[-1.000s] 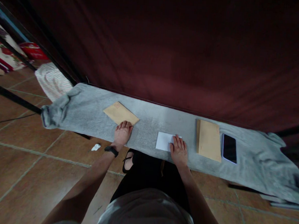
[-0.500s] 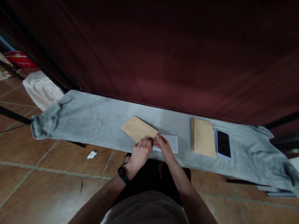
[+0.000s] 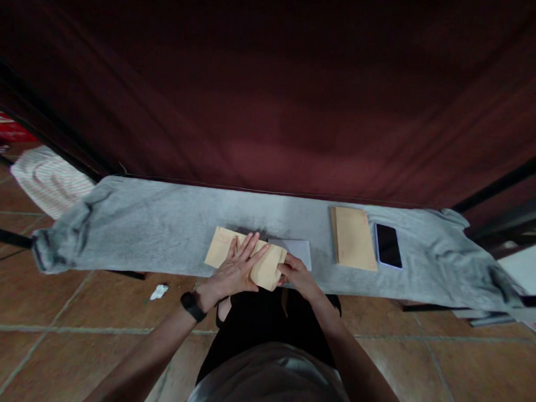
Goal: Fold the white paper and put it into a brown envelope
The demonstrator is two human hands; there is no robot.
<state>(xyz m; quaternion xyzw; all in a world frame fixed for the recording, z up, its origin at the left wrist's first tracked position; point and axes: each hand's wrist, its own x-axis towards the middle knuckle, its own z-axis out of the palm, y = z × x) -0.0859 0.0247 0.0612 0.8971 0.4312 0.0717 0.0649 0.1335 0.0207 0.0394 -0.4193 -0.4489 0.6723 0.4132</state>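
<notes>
A brown envelope (image 3: 221, 253) lies on the grey cloth (image 3: 156, 224) that covers a narrow bench. My left hand (image 3: 238, 269) presses flat on the envelope with fingers spread; a black watch is on that wrist. My right hand (image 3: 294, 275) pinches the envelope's right end, next to a white paper (image 3: 297, 249) that lies just behind it on the cloth.
A stack of brown envelopes (image 3: 352, 237) and a dark phone (image 3: 388, 246) lie to the right on the cloth. A dark red curtain (image 3: 275, 91) hangs behind the bench. A striped cloth (image 3: 51, 180) and a small white scrap (image 3: 159, 291) lie on the tiled floor.
The envelope slid from the left to the middle, next to the white paper. My left hand now lies flat on it and my right hand took hold of its right end.
</notes>
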